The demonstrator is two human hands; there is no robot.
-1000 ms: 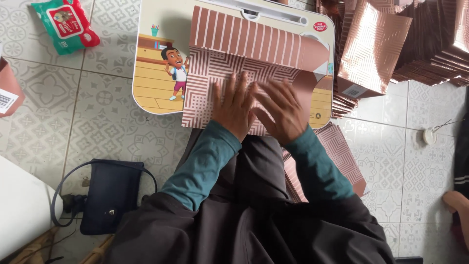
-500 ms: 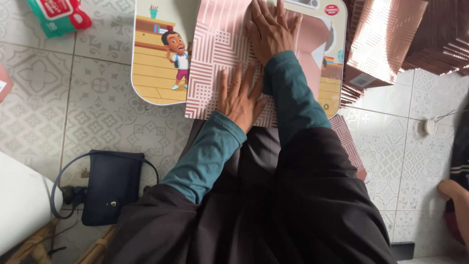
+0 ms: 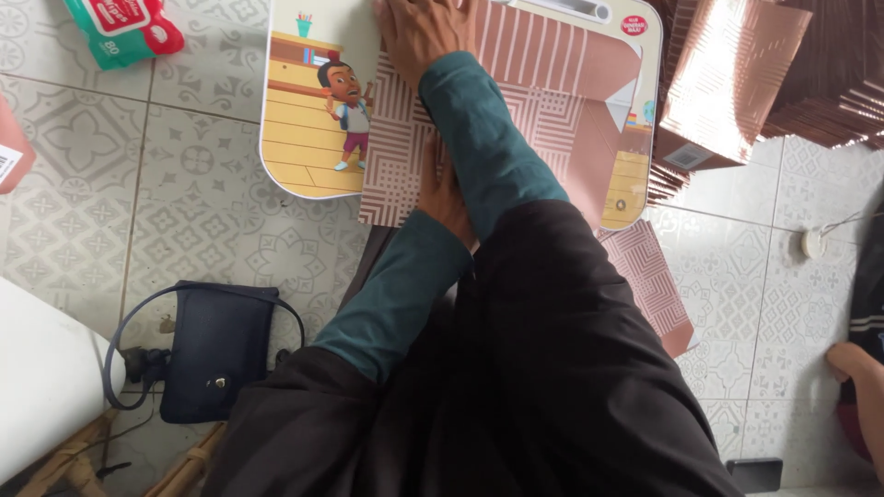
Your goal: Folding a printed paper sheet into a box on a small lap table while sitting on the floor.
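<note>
The right hand (image 3: 422, 35) is lying flat, fingers spread, pressing on the far part of a pink patterned paper sheet (image 3: 516, 120); it is pinching nothing. The left hand (image 3: 444, 195) is pressing the sheet's near edge, mostly hidden under the right forearm, so its fingers cannot be told. The sheet is lying on a small lap desk (image 3: 304, 138) with rounded corners and a glossy cartoon print, standing on grey patterned floor tiles (image 3: 184, 230).

The sheet looks thin, light and creasable, with a geometric line print and folded flaps; it would likely slide on the smooth desk, so flat palm pressure or pinching a folded edge suits it. A stack of similar folded pink pieces (image 3: 737, 74) is lying just right of the desk.
</note>
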